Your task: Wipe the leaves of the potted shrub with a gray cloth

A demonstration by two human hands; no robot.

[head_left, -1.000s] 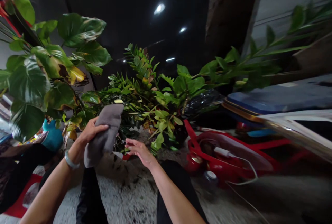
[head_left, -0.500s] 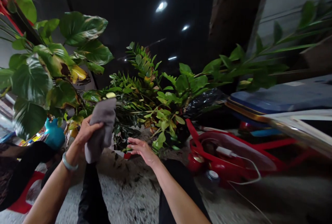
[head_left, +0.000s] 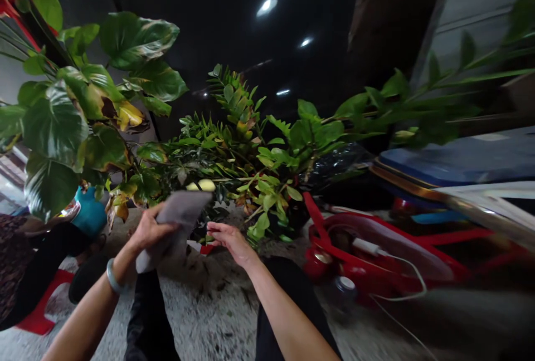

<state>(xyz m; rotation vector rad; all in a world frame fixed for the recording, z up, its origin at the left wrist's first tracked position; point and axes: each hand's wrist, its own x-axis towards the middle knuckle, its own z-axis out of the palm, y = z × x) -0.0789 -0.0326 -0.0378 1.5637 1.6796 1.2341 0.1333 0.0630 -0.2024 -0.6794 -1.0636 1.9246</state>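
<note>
My left hand (head_left: 152,231), below a pale bracelet, is closed round a grey cloth (head_left: 184,213) that tilts up to the right. At the cloth's top edge shows a pale yellow-green piece (head_left: 201,185), too blurred to name. To the right, apart from the cloth, my right hand (head_left: 231,243) is open with its fingers stretched to the left. Just beyond both hands grow leafy green plants (head_left: 267,188), and dark foliage shows between them.
Large leaves (head_left: 56,127), some yellowing, hang at the left. A red basket (head_left: 376,272) with a white cable and a bottle (head_left: 346,287) stand at the right, below a blue lid-like slab (head_left: 455,155). Another person's dark-clothed leg (head_left: 42,252) is at the left edge.
My left hand has moved right and slightly down, tipping the cloth over towards my right hand. The yellow-green piece moved with it. My right hand has hardly moved.
</note>
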